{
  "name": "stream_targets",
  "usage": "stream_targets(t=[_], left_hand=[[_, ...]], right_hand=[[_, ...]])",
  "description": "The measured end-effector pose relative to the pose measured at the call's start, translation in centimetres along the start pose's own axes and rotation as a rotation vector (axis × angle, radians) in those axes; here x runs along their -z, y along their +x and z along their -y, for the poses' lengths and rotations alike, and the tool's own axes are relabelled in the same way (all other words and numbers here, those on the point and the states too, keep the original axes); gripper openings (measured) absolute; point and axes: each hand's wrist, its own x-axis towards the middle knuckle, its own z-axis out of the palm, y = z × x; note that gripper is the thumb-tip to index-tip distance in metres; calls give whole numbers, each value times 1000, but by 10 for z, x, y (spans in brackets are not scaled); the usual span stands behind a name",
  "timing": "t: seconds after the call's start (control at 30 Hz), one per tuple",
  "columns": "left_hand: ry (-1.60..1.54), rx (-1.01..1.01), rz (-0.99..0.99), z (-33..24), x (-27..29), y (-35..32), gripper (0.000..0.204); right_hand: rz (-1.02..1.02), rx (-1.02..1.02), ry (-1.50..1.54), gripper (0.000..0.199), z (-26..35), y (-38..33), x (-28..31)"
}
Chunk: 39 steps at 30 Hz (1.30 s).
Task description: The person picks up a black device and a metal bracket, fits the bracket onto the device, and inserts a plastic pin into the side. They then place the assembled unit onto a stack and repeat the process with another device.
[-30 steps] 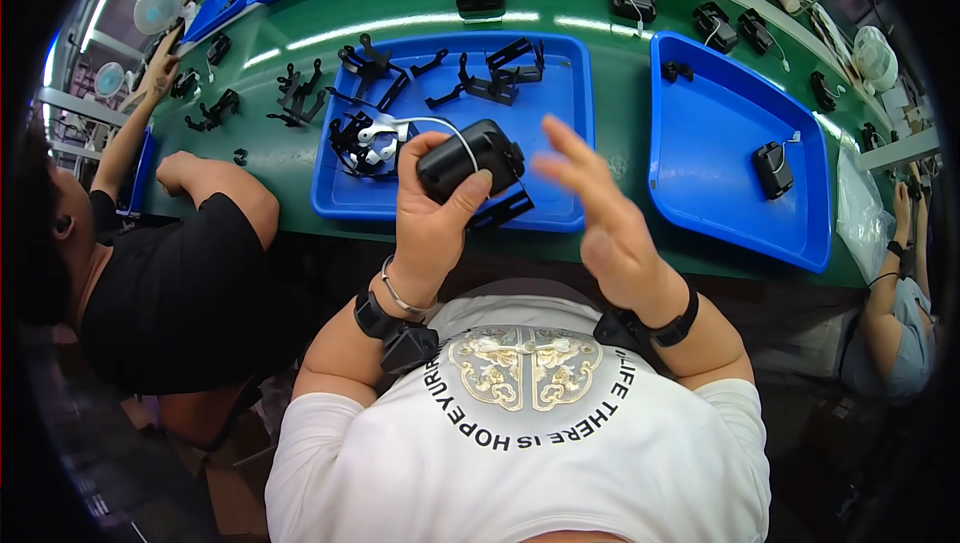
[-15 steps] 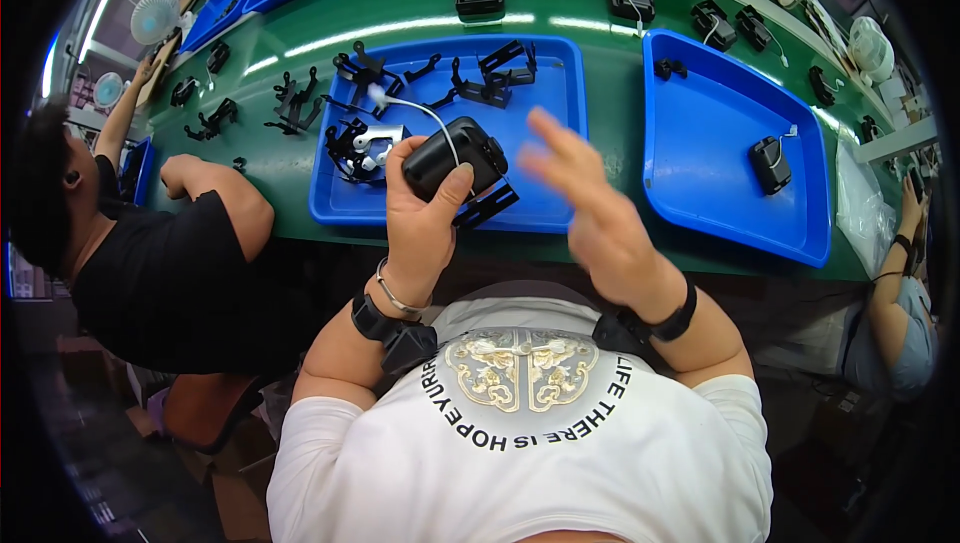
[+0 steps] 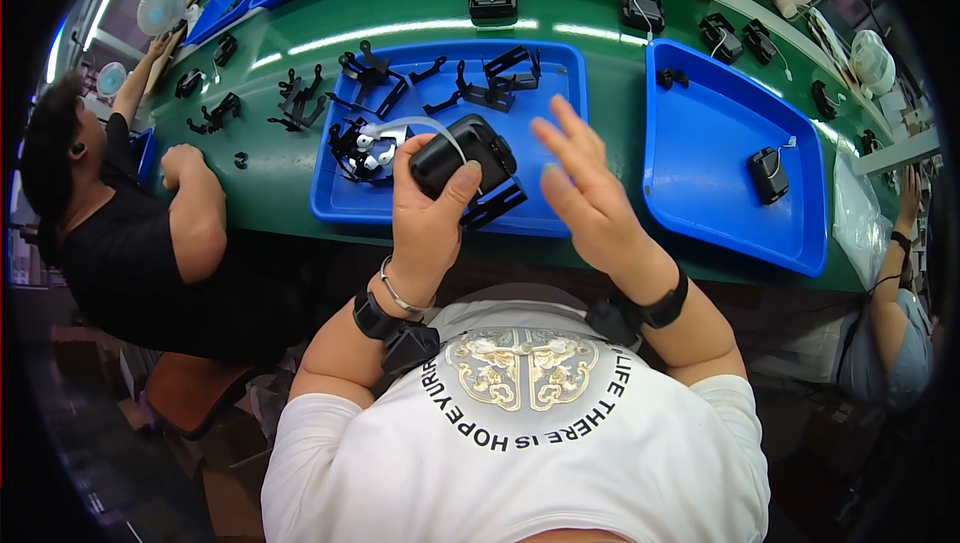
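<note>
My left hand [image 3: 432,193] is closed round a rounded black plastic housing [image 3: 464,157] with a white cable across it. The thumb presses on the cable, and a slotted black bracket [image 3: 497,207] shows at the housing's lower right. My right hand [image 3: 592,188] is held up beside it, fingers apart and empty, not touching the housing. Both are above the near part of a blue tray [image 3: 548,133]. In that tray lie several black brackets [image 3: 487,95] and, left of the housing, a small box with white earbuds [image 3: 374,155].
A second blue tray [image 3: 690,173] on the right holds a black housing with a cable [image 3: 768,175]. More black housings [image 3: 494,1] stand along the far side of the green table [image 3: 400,28]. Loose brackets [image 3: 297,101] lie to the left, where a co-worker in black [image 3: 130,223] sits.
My right hand, blurred before, is now sharper with its fingers spread. The left hand still holds the housing, moved very slightly to the right. The co-worker's arm at left has shifted.
</note>
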Motion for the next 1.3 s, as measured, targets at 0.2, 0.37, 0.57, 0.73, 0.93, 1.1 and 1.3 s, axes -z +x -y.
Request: stream_targets(t=[0.2, 0.37, 0.57, 0.73, 0.93, 1.1, 1.3], left_hand=[[4, -7, 9, -5, -1, 6, 43], [-22, -10, 3, -4, -4, 2, 43], [53, -52, -15, -7, -4, 2, 42], [55, 31, -14, -3, -2, 4, 41], [6, 49, 16, -7, -5, 2, 42], [42, 59, -7, -7, -3, 7, 42], [25, 14, -24, -7, -5, 1, 44]], right_hand=[[59, -17, 15, 41, -8, 4, -6], [151, 183, 78, 42, 9, 1, 0], [83, 43, 81, 43, -3, 1, -7], [119, 112, 65, 43, 0, -2, -7], [-16, -107, -57, 43, -2, 7, -2], [144, 77, 78, 43, 2, 1, -3], [201, 164, 218, 40, 14, 1, -3]])
